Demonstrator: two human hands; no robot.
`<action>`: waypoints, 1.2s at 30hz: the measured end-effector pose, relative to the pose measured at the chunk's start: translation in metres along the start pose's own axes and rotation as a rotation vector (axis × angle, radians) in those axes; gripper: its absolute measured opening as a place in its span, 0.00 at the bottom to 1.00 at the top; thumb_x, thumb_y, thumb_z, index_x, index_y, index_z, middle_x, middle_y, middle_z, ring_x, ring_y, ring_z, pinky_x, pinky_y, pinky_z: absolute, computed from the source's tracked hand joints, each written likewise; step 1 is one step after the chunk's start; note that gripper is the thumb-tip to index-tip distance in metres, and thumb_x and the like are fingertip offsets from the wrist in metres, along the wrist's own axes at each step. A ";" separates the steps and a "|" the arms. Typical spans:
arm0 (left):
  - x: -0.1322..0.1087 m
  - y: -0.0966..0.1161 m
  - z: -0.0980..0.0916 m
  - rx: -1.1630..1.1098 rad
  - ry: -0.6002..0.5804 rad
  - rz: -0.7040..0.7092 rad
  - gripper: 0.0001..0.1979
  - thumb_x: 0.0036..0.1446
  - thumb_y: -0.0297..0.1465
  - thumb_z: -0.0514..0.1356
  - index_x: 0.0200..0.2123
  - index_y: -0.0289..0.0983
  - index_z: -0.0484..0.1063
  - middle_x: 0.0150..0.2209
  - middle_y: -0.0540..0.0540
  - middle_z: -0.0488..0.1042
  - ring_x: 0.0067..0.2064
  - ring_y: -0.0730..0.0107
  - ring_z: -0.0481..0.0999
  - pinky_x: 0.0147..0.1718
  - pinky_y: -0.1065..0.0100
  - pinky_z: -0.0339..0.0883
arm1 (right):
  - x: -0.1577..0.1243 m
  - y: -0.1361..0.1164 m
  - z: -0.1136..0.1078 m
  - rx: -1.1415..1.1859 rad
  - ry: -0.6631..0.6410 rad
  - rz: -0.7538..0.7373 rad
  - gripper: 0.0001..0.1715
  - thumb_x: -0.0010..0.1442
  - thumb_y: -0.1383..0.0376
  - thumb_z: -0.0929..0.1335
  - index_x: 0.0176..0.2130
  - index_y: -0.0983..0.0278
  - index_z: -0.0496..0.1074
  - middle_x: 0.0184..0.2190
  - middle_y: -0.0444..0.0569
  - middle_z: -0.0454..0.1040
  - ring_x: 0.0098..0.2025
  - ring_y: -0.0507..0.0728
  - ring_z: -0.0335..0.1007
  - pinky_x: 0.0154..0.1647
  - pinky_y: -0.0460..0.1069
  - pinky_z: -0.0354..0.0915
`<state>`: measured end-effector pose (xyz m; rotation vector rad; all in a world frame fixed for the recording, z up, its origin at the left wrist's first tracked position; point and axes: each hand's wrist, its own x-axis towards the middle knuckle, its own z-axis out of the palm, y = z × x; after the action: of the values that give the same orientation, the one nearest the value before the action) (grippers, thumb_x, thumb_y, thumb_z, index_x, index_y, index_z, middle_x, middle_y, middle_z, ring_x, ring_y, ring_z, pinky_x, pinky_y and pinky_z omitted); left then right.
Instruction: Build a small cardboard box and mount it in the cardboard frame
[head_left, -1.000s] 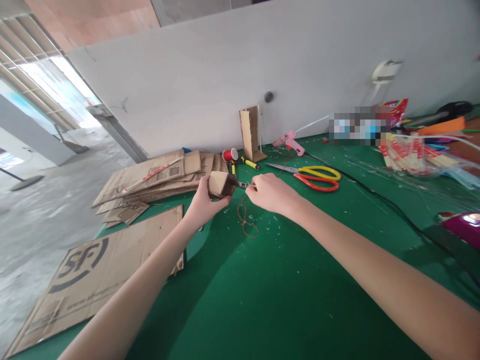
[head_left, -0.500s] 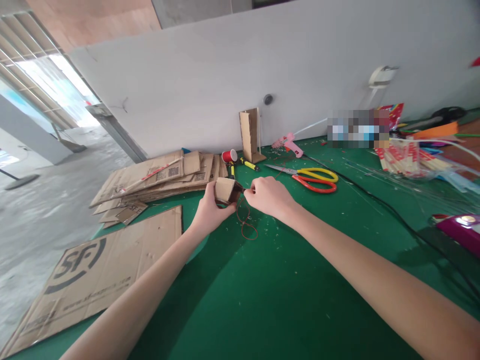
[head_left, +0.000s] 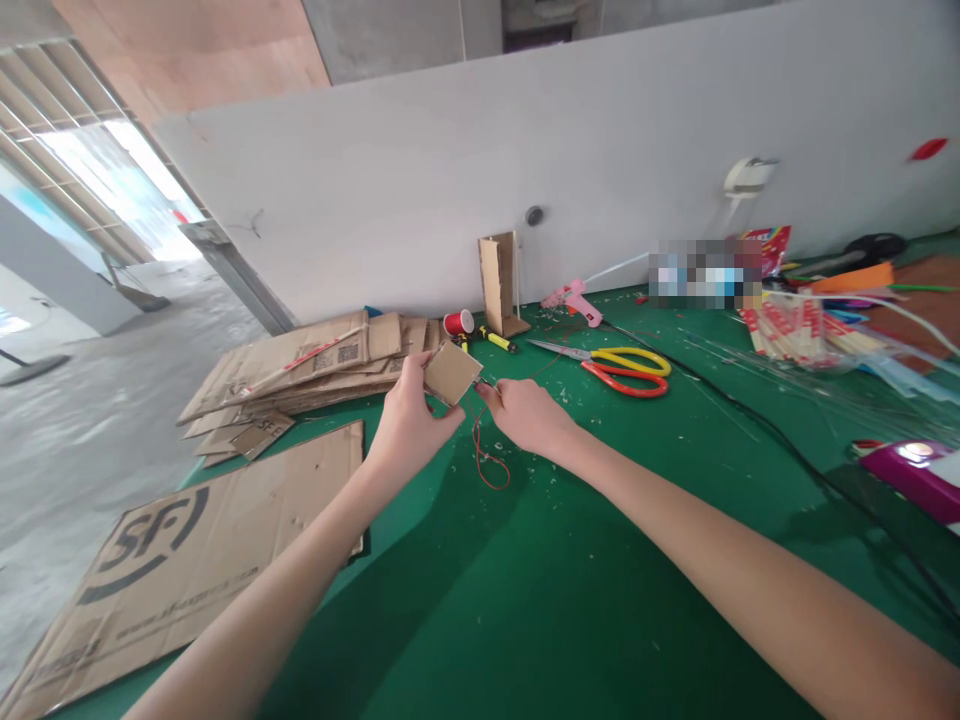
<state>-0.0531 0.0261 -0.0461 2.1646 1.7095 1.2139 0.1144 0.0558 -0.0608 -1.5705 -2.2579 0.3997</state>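
The left hand (head_left: pixel 409 420) was partly curled, its fingers along the upper left side and its thumb near the lower edge of a small brown box-like cardboard piece (head_left: pixel 452 373), which it held up over the green tabletop (head_left: pixel 495 630) with one flat face turned toward the wearer. The right hand (head_left: pixel 532 415) was nearly closed, thumb and forefinger pinching a slim, dark metallic object (head_left: pixel 481 382) at the piece's right-hand corner; most of that object was hidden, so its kind, and whether it touched the cardboard or went inside, could not be told. Below the fingers a thin red strand (head_left: pixel 491 475) made a loose loop; what it was fastened to did not show. Working well here seemed to call for a firm left grip that did not crush the thin walls, with the thumb kept out of line with the metal tip. Small, controlled movements of the right hand probably suited the cardboard best, since a hard push could have torn or bent its edge. The strand needed slack, clear of both hands, lest it snag. Beyond the hands lay a red spool (head_left: pixel 458 323) and scissors with yellow and red handles (head_left: pixel 589 355), both far enough off not to hinder the wrists.
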 end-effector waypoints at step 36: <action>-0.015 0.010 0.016 -0.729 -0.278 -0.369 0.20 0.57 0.39 0.59 0.47 0.42 0.53 0.41 0.48 0.70 0.40 0.67 0.76 0.33 0.61 0.79 | 0.004 0.014 -0.010 -0.330 -0.078 0.116 0.24 0.67 0.67 0.53 0.42 0.71 0.74 0.39 0.65 0.77 0.44 0.65 0.75 0.42 0.53 0.65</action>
<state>-0.0360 0.0157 -0.0588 1.4314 1.2113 1.1258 0.1289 0.0645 -0.0575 -1.8824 -2.3936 0.1223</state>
